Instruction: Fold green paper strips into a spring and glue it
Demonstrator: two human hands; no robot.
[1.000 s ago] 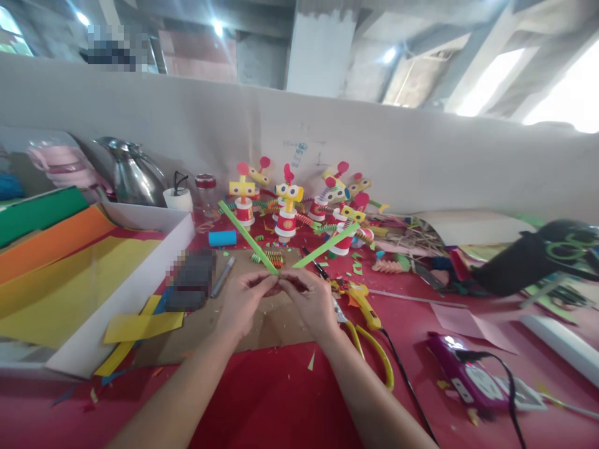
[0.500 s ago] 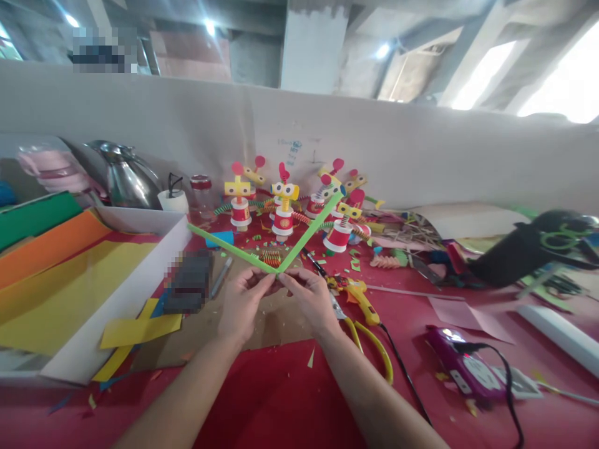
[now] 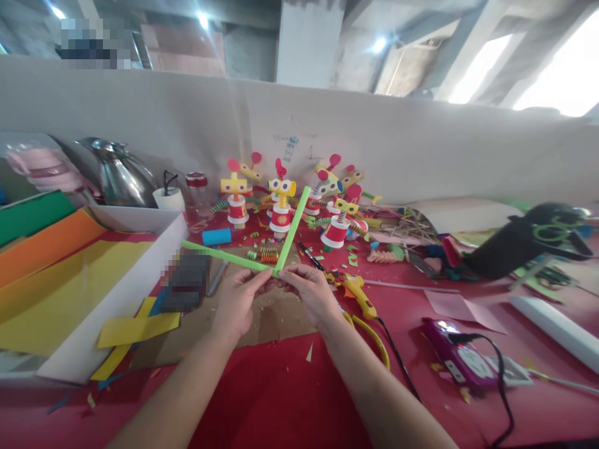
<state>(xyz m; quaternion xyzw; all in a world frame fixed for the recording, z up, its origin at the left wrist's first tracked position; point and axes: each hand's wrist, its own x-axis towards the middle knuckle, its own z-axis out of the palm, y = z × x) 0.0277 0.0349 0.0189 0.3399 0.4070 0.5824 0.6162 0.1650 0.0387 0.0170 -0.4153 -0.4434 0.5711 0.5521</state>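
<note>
Two green paper strips meet at a corner: one strip [image 3: 219, 254] points left, and the other strip [image 3: 294, 226] rises up and away. My left hand [image 3: 238, 299] pinches the corner from the left side. From the right, my right hand [image 3: 309, 292] pinches the same corner, its fingertips close to the left ones. Behind the strips, folded paper springs [image 3: 269, 254] lie on a brown cardboard sheet [image 3: 276, 321]. A blue paper tube [image 3: 216, 236] rests just beyond. Several paper-cup figures [image 3: 281, 218] with yellow heads stand at the back.
A yellow glue gun [image 3: 360, 296] with a black cord lies right of my hands, near a black pen [image 3: 310, 255]. A purple power strip [image 3: 456, 355] sits further right. On the left stands a white box [image 3: 112, 312] of coloured paper. A steel jug [image 3: 119, 178] is behind it.
The rising strip has swung leftward and stands steeper, while the left strip lies a little flatter. Both hands still pinch the corner. The whole view has shifted slightly.
</note>
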